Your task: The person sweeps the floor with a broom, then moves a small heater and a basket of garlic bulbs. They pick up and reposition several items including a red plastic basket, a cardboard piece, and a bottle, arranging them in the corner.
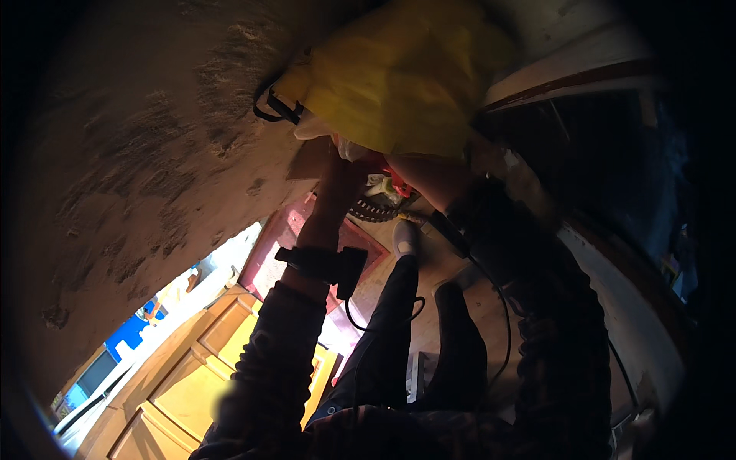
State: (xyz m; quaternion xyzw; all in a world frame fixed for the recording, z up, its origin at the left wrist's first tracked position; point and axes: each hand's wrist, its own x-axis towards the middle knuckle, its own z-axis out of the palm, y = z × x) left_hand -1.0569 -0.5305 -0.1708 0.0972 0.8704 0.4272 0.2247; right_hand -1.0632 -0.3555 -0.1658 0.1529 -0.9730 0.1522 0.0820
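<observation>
A large yellow bag (402, 80) with a black strap (276, 109) hangs in front of me at the top of the view. Both my arms reach up to its lower edge. My left hand (345, 165) is in shadow just below that edge, beside some pale thin plastic (351, 148). The wrist of my right hand (405, 167) bends inward under the bag, close to a red item (399, 181). The bag and the dimness hide the fingers of both hands, so their grip does not show. Below them is a basket with a black-and-white rim (374, 213), holding pale plastic-wrapped things (382, 187).
A rough, flaking wall (144, 161) rises on the left. Behind my left arm stands an open yellow panelled door (195, 379) beside a bright doorway. A pinkish-red mat (356, 247) lies on the floor near my shoe (405, 238). Cables (497, 305) run from the devices on my wrists.
</observation>
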